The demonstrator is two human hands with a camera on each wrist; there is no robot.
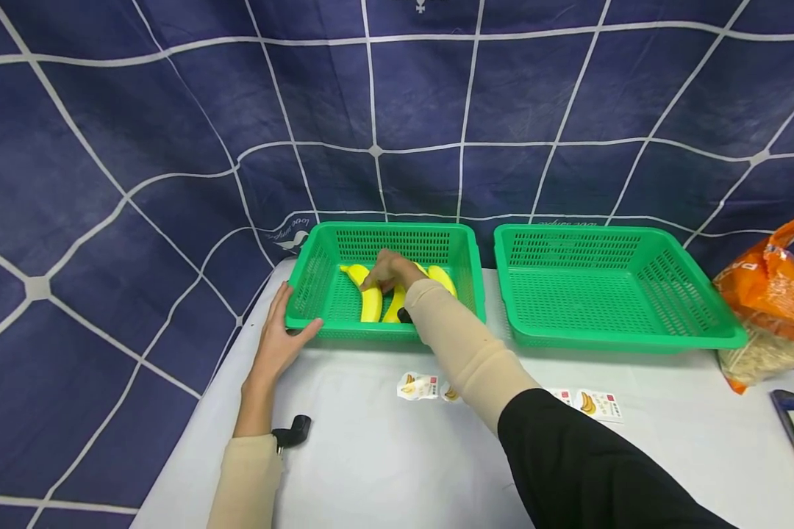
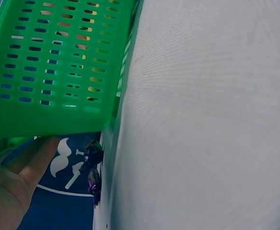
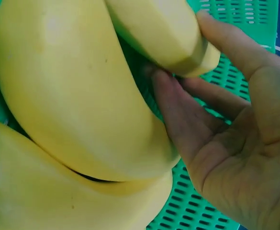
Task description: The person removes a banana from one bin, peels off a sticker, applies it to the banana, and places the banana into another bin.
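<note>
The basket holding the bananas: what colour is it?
Green; the basket shows best in the head view.

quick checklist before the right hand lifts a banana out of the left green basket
1. Right hand on the yellow bananas: ok, fingers touch them in the left green plastic basket.
2. Firm grip: cannot tell; the right wrist view shows fingers against a banana, not clearly wrapped round it.
3. Basket steadied: ok, left hand rests at its front left corner.
4. Right green plastic basket free to take fruit: ok, nothing lies in it.
5. Way between the baskets: ok, nothing stands in the gap.
6. Small banana-printed cards on the white table: ok, in front of the baskets.
</note>
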